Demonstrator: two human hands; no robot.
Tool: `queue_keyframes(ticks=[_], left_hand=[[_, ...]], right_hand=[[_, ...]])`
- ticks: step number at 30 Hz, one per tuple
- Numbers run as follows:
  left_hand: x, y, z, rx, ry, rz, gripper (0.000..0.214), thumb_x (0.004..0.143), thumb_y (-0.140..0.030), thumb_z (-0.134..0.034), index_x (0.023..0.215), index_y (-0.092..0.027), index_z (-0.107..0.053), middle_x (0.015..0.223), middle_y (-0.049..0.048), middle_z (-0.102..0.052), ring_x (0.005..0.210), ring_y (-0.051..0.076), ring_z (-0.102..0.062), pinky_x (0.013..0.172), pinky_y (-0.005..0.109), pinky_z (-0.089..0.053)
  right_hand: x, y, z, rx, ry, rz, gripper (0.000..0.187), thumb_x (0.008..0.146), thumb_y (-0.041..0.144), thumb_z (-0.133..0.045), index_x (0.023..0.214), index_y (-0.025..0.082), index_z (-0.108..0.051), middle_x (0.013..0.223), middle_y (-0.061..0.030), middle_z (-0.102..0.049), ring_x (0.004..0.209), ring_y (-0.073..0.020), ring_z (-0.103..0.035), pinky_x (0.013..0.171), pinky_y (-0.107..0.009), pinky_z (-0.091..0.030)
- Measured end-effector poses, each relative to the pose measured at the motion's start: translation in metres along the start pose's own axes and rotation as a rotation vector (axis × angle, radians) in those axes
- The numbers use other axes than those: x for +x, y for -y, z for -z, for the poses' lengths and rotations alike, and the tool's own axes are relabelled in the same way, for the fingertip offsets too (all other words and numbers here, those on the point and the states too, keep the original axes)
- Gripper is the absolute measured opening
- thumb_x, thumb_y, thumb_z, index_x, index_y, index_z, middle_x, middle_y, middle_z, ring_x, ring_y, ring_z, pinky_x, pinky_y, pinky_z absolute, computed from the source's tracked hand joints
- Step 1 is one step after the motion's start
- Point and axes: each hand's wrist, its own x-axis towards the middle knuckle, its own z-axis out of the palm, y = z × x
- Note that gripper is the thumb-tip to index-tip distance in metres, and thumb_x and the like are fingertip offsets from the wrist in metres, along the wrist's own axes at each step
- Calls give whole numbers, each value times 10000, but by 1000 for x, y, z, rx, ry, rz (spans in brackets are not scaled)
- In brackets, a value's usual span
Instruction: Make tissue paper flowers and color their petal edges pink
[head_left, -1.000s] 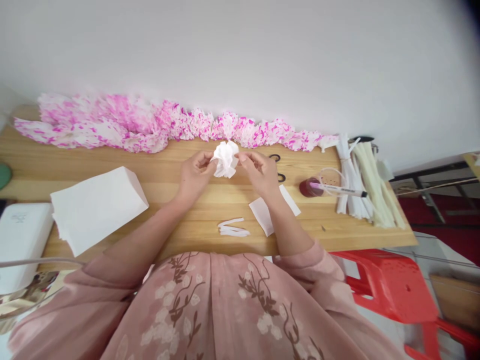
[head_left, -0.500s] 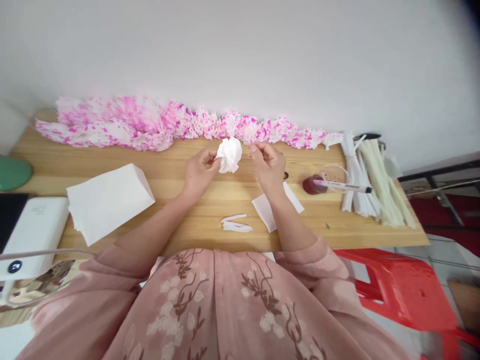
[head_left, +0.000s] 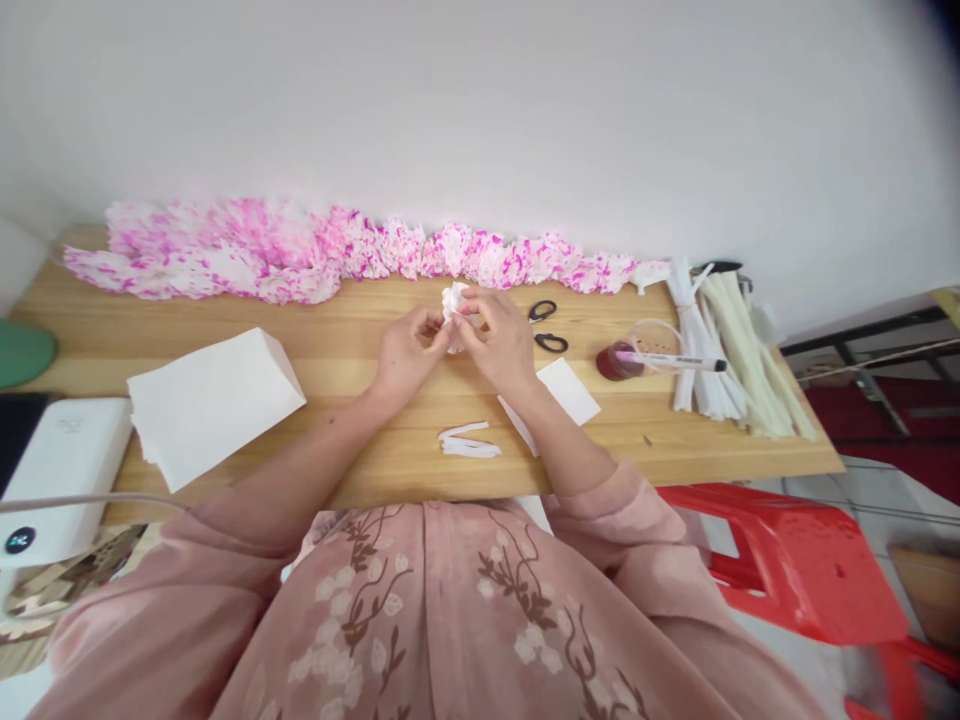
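Both my hands meet over the middle of the wooden table [head_left: 360, 440]. My left hand [head_left: 405, 352] and my right hand [head_left: 496, 338] pinch a small crumpled white paper flower [head_left: 453, 300] between them; the right hand covers most of it. Black-handled scissors [head_left: 546, 326] lie just right of my right hand. A small white paper sheet [head_left: 564, 392] lies by my right wrist. Thin white paper strips [head_left: 468, 442] lie near the front edge, below my hands.
A long row of pink-and-white paper flowers [head_left: 315, 256] lines the wall. A stack of white paper [head_left: 211, 402] lies at left, a white device [head_left: 52, 470] with a cable beyond it. A marker [head_left: 669, 360] across a cup, white sticks [head_left: 720, 350], and a red stool [head_left: 787, 560] are at right.
My right hand moved left and closed over the white paper flower, uncovering the scissors. The flower dropped lower, closer to the table. The camera shifted slightly.
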Motion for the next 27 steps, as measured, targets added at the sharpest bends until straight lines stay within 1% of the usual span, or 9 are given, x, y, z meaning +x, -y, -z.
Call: queue_keyframes(ticks=[3,6,8,11,14,17,21,24,27], left_hand=[[2,-1,3,-12,10,48,209,856,-345,-605,730,-178,-612,685,-14,-643,646,123,-577,633,238,-431],[5,-2,6,2,16,86,236,839,-333,-589,658,-183,-569,607,-29,-570,590,116,-503,580,237,-372],[6,-2,7,-41,28,94,216,829,-318,-585,660,-184,-574,610,-30,-575,596,119,-507,589,234,-383],[8,1,5,-161,26,110,191,820,-325,-589,703,-176,-620,665,-18,-631,634,125,-552,631,233,-429],[9,2,5,-218,6,138,193,815,-337,-603,729,-169,-646,700,-9,-662,661,131,-577,658,236,-452],[9,1,6,-193,7,123,198,824,-337,-599,727,-170,-644,696,-9,-657,663,133,-574,660,240,-448],[5,-5,6,-47,24,32,201,839,-312,-561,695,-180,-612,650,-19,-612,623,128,-533,615,247,-394],[1,-9,5,92,52,-60,167,831,-283,-555,722,-188,-640,677,-10,-645,654,142,-560,655,264,-404],[3,-7,6,73,59,-40,175,829,-298,-563,725,-188,-652,698,-1,-668,670,150,-582,664,266,-424]], right_hand=[[0,3,0,121,-1,-17,108,929,315,-566,891,242,-636,1176,-77,-706,1003,-195,-668,791,-329,-560],[0,7,2,200,-16,-33,116,919,330,-578,855,249,-630,1108,-73,-719,991,-193,-662,819,-335,-554],[1,7,1,265,-35,-83,122,898,344,-596,834,244,-627,1074,-66,-726,974,-189,-658,824,-333,-545],[4,-2,-3,438,-46,-292,200,854,425,-627,836,226,-623,933,-32,-719,804,-153,-635,723,-296,-525],[7,-12,-5,598,11,-486,324,816,539,-641,827,218,-601,759,13,-650,665,-122,-565,626,-262,-477],[9,-12,-1,579,28,-419,368,823,575,-634,926,223,-609,854,3,-674,734,-127,-588,663,-263,-480],[6,0,5,259,-32,-186,383,846,494,-667,1136,250,-613,1003,-16,-705,799,-148,-601,753,-302,-482],[4,0,3,114,-40,-133,215,889,438,-627,972,243,-664,886,-13,-694,771,-160,-587,767,-317,-466],[7,-12,0,210,-80,-216,291,936,471,-544,822,224,-646,773,-5,-657,732,-153,-585,724,-298,-458]])
